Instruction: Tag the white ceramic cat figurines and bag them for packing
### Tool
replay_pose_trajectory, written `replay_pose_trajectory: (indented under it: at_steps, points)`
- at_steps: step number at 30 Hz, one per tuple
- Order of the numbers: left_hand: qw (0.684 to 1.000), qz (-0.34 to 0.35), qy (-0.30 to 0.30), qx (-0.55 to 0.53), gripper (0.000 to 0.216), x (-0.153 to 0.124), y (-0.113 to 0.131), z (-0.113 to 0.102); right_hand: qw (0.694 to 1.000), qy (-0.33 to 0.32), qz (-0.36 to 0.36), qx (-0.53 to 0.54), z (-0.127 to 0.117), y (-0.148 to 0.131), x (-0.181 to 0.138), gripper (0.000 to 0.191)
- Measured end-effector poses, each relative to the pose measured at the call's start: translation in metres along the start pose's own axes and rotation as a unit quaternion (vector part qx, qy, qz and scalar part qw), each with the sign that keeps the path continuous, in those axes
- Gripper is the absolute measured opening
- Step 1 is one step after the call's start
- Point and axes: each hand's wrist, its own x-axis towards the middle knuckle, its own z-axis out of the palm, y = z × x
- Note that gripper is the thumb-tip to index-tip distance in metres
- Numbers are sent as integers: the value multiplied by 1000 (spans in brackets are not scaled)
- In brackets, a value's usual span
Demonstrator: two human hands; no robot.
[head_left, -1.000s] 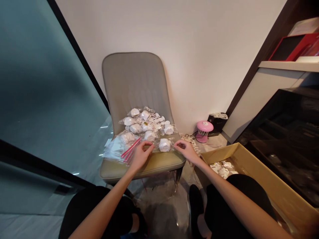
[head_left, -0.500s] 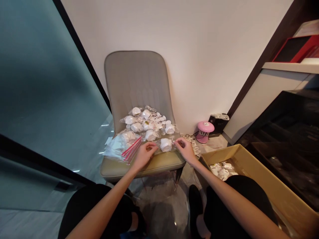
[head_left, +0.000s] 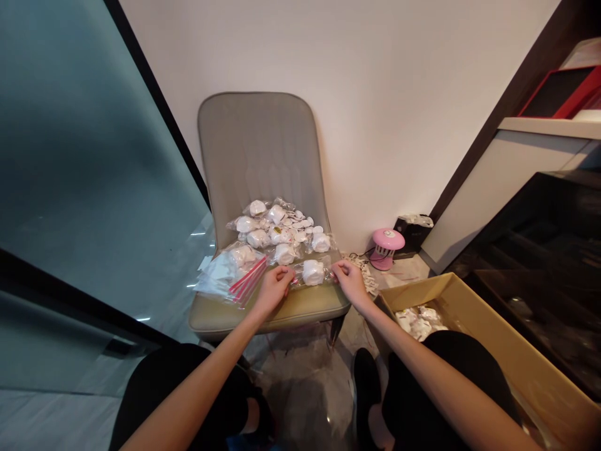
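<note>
1. Two hands are at work: the left hand [head_left: 273,289] has thumb and fingers pinched on the near-left end of one clear plastic bag [head_left: 313,272], and the right hand [head_left: 351,282] pinches its opposite end.
2. That bag lies between the two sets of fingertips, over the front of one grey-beige chair [head_left: 263,144]; its long axis runs sideways, from left fingers to right, with one white rounded piece in its middle. Which way the piece faces, I cannot tell.
3. Beyond the fingers I count eight more bagged white pieces [head_left: 284,254], partly overlapping; one carries a yellowish label [head_left: 280,232], too small to read.
4. Farther beyond lie loose white discs [head_left: 305,223], too heaped to count.
5. Just left of the left fingers is a fanned stack of flat zip bags [head_left: 223,274] with red-pink strips, perhaps four showing.
6. Right of the right fingers stand one pink mushroom-shaped lamp [head_left: 387,238], its cap mark illegible, and one cardboard box [head_left: 488,319] holding several bagged pieces.
</note>
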Motion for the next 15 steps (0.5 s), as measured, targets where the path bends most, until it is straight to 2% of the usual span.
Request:
replay_pose_trajectory:
  at_steps: [10, 15]
  points:
    - [1000, 22, 12, 19, 29, 2, -8, -2, 996, -37, -77, -12, -2, 1, -7, 30]
    - [998, 54, 28, 27, 28, 0, -8, 2, 997, -9, -76, -29, 1, 4, -8, 30]
